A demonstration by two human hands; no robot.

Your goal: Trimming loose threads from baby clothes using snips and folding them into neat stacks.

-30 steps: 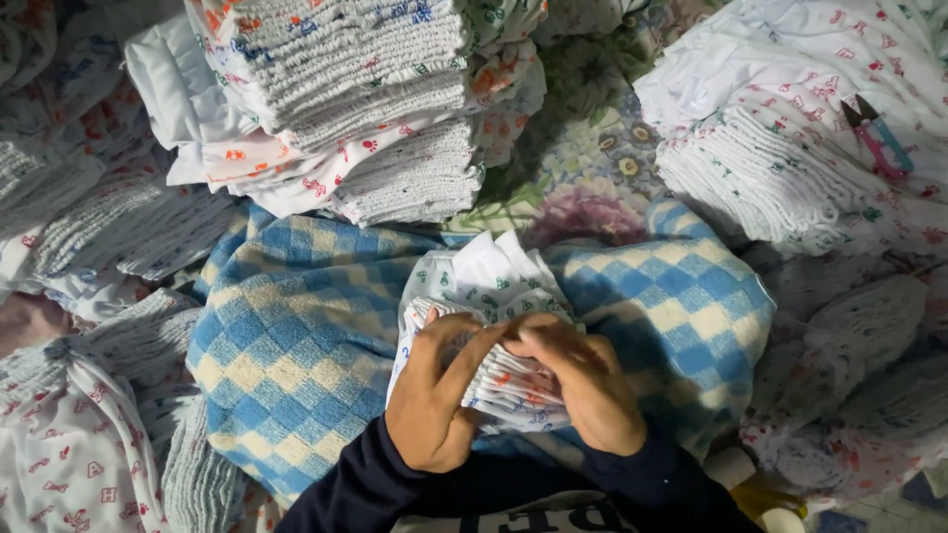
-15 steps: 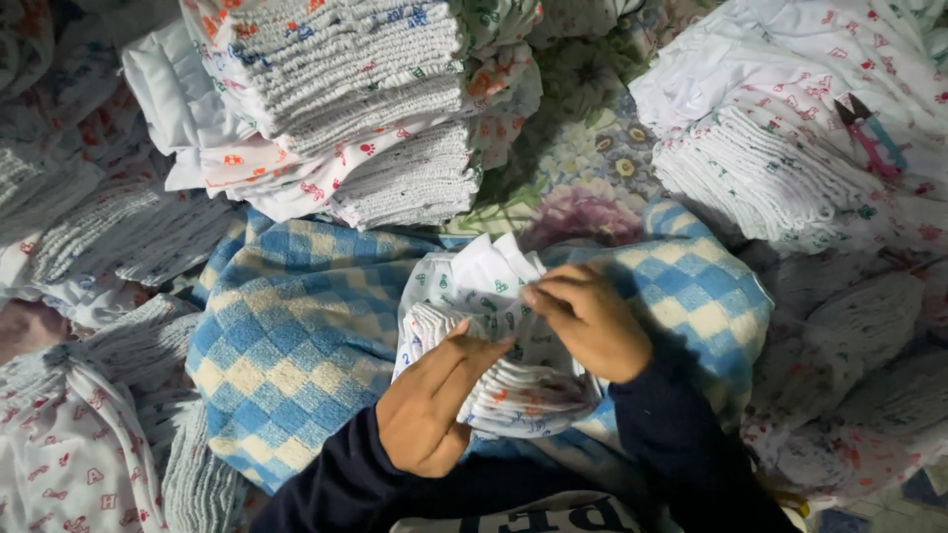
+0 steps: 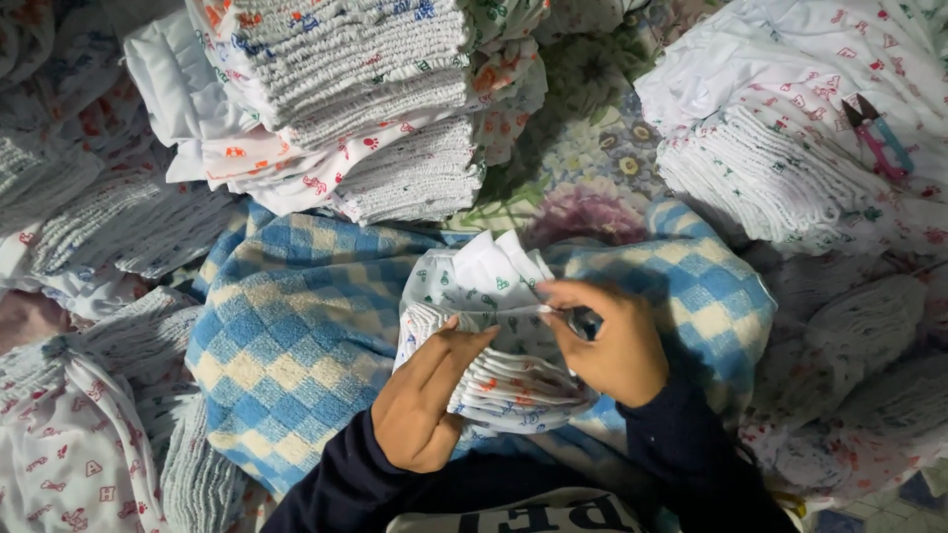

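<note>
While both hands work at lower centre of the frame, the left hand (image 3: 425, 405) lies flat against the left side of a small stack of folded white printed cloths (image 3: 494, 370), fingers (image 3: 464, 341) straight and together, pressed on the stack's folded edges. Right hand (image 3: 612, 345) sits on the stack's right side, fingers pinched shut on the top cloth's edge; something dark shows between them, too small to identify. Top cloth is lifted and bunched upward, its white flap (image 3: 494, 262) standing above the rest.

Stack rests on a blue-and-cream checkered towel (image 3: 296, 345) spread across the middle of the frame. Dark navy sleeves (image 3: 336, 494) come in from the bottom edge.

Around it:
- upper centre: tall pile of folded printed cloths (image 3: 346, 99), ribbed edges facing the camera, red and blue prints.
- upper right: second pile of white folded cloths (image 3: 770, 168) with small red prints, fanned out; a pink-and-blue tool, maybe scissors (image 3: 879, 138), lies on it.
- left edge: more folded piles (image 3: 89, 227); lower left one is tied into a bundle with a cloth strip (image 3: 89, 395).
- right edge: further tied bundles (image 3: 859, 326), in shadow.
- between the top piles: floral-print fabric (image 3: 592, 188).

No packages, labels or signs are clear enough to describe.
</note>
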